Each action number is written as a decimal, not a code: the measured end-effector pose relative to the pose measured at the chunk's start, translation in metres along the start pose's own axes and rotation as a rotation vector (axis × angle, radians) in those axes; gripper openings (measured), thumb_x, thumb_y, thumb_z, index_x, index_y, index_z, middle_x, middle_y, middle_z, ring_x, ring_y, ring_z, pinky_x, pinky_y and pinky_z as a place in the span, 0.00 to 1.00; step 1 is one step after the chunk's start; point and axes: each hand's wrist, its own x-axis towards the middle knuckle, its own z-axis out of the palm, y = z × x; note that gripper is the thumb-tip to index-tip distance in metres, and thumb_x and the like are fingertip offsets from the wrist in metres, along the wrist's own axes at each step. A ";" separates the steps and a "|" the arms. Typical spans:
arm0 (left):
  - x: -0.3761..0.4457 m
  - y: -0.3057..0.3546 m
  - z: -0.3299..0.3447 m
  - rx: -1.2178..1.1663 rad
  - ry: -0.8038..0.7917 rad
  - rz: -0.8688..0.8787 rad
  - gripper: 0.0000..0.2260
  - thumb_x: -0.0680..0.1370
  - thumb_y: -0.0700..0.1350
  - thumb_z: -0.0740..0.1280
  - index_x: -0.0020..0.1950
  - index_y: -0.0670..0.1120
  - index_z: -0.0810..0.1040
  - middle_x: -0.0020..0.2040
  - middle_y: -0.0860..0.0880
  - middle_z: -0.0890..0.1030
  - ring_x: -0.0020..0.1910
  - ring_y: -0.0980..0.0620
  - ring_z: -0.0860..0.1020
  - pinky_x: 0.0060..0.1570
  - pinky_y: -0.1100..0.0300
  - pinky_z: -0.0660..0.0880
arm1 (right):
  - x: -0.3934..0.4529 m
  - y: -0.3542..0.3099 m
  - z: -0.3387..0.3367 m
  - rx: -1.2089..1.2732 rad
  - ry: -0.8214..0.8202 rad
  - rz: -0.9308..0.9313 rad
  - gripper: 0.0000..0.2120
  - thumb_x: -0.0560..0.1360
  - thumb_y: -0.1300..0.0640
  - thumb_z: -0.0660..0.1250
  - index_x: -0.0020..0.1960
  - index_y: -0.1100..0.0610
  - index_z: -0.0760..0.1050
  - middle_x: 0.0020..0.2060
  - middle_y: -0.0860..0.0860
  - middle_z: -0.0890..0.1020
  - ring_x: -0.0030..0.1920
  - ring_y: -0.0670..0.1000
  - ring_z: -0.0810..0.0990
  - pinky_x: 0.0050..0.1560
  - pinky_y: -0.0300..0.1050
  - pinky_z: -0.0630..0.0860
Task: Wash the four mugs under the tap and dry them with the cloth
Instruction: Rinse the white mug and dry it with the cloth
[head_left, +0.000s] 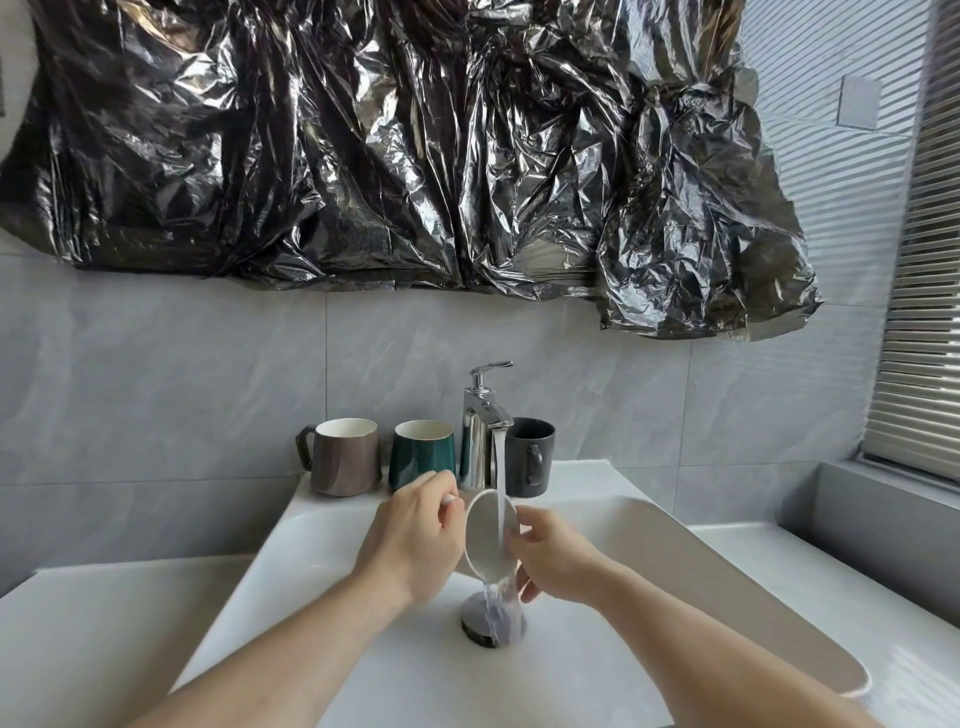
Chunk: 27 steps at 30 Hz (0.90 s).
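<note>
White mug (491, 535) sits tilted under the tap (485, 426), its mouth catching the stream, water spilling off its lower rim onto the drain (491, 621). Both hands clamp it: the left hand (415, 535) pinches the handle, the right hand (553, 558) grips the side. Left of the tap stand a brown mug (344, 457) and a green mug (423, 454); a black mug (530, 457) stands just right of it, all on the sink (332, 525) ledge.

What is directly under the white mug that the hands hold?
Under the white mug the dark drain of the sink shows, with water pouring from the mug onto it. The falling water and the right hand cover part of the drain.
</note>
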 end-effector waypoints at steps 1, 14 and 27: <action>0.001 0.000 0.000 0.006 0.011 -0.004 0.13 0.81 0.44 0.59 0.37 0.47 0.63 0.36 0.50 0.72 0.38 0.48 0.71 0.40 0.48 0.71 | 0.000 0.000 0.000 -0.014 0.005 -0.005 0.15 0.84 0.60 0.55 0.62 0.57 0.78 0.43 0.58 0.85 0.28 0.51 0.81 0.27 0.41 0.77; -0.002 0.003 -0.002 0.094 0.080 -0.017 0.16 0.84 0.51 0.58 0.37 0.47 0.66 0.35 0.50 0.76 0.41 0.43 0.76 0.38 0.51 0.70 | -0.003 -0.001 -0.002 -0.055 0.024 0.001 0.21 0.84 0.48 0.57 0.45 0.62 0.78 0.31 0.54 0.79 0.30 0.52 0.77 0.32 0.45 0.74; 0.006 -0.010 0.004 -0.456 -0.108 -0.400 0.13 0.72 0.52 0.59 0.29 0.50 0.64 0.31 0.50 0.70 0.37 0.46 0.67 0.41 0.53 0.65 | -0.011 -0.010 -0.014 -0.094 0.207 -0.146 0.18 0.72 0.46 0.58 0.32 0.59 0.68 0.23 0.48 0.75 0.27 0.48 0.72 0.31 0.45 0.67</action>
